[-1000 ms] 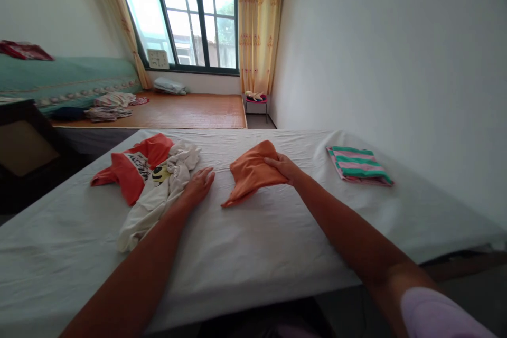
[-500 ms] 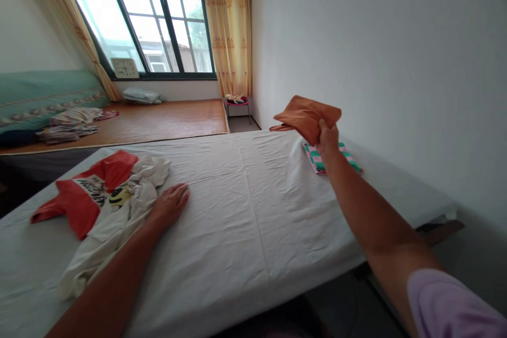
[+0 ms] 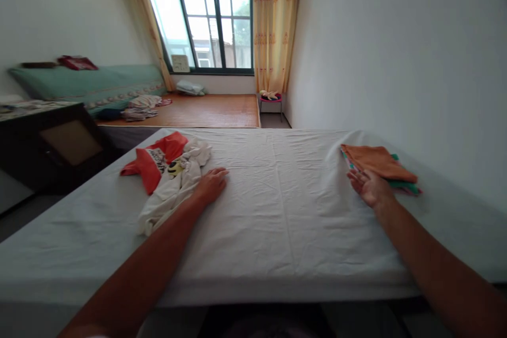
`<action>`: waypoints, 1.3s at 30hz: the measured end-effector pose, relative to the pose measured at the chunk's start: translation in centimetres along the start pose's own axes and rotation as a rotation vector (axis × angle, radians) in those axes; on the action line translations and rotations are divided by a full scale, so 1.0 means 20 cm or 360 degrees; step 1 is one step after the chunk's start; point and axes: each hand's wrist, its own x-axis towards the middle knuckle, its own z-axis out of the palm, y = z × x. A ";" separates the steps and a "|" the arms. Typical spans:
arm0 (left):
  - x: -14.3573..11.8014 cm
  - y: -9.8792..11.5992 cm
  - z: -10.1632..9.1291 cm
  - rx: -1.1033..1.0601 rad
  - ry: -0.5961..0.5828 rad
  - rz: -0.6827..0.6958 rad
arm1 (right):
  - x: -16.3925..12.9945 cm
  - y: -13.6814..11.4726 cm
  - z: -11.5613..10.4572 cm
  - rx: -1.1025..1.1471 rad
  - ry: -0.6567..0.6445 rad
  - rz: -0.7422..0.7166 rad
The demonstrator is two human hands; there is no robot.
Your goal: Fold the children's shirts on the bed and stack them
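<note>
An orange-brown folded garment [image 3: 384,161] lies on a green and pink checked folded cloth [image 3: 407,188], most of which it covers. My right hand [image 3: 368,186] is open, palm turned up, at the near left edge of this pile; whether it touches the cloth I cannot tell. My left hand [image 3: 214,184] rests open on the white sheet [image 3: 253,232], fingers stretched out and holding nothing. Beside it, a crumpled cream garment [image 3: 174,195] with a yellow face print lies partly over a red-orange shirt [image 3: 152,169] with dark lettering.
Behind the sheeted table stands a bed with a brown mat [image 3: 222,108], with striped clothes [image 3: 142,108] on it. A dark cabinet [image 3: 59,137] is at the left. A white wall [image 3: 396,53] bounds the right side. A small stool [image 3: 271,99] stands under the curtain.
The orange-brown garment has come down from the air onto the checked cloth, and my right hand has let go of it. My view has turned left. My left hand stays on the sheet.
</note>
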 end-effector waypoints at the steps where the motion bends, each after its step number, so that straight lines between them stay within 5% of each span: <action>1: -0.01 0.02 -0.03 0.0050 0.0023 -0.0024 | -0.06 0.01 0.07 0.0027 -0.0120 0.0119; 6: -0.04 0.05 -0.21 0.0433 0.0257 -0.0349 | -0.40 -0.01 0.41 -0.0071 -0.0763 0.0373; 11: -0.09 -0.08 -0.30 0.0613 0.0049 -0.0768 | -0.59 -0.09 0.69 -0.0288 -0.1279 0.0257; 14: -0.08 -0.11 -0.33 0.0511 -0.0010 -0.0768 | -0.67 -0.11 0.84 -0.0414 -0.1507 0.0163; 18: -0.05 0.04 -0.31 0.0227 0.0247 -0.0432 | -0.73 -0.09 1.00 -0.0500 -0.1666 0.0117; 21: -0.05 0.25 -0.24 -0.0068 0.0344 0.0006 | -0.75 -0.05 1.10 -0.0417 -0.1577 0.0245; 24: -0.07 0.42 -0.17 -0.0184 0.0149 0.0488 | -0.74 0.00 1.16 -0.0335 -0.1516 0.0303; 26: -0.08 0.46 -0.16 -0.0202 0.0091 0.0622 | -0.70 0.02 1.17 -0.0310 -0.1494 0.0215; 29: -0.08 0.40 -0.21 -0.0285 0.0300 0.0394 | -0.54 0.03 1.11 -0.0170 -0.1152 0.0093; 34: -0.02 0.09 -0.29 -0.0478 0.0569 -0.0286 | -0.11 0.06 0.86 0.0065 -0.0153 -0.0064; 39: 0.01 -0.09 -0.16 -0.0355 0.0362 -0.0312 | 0.08 0.12 0.71 -0.0485 0.0025 -0.0374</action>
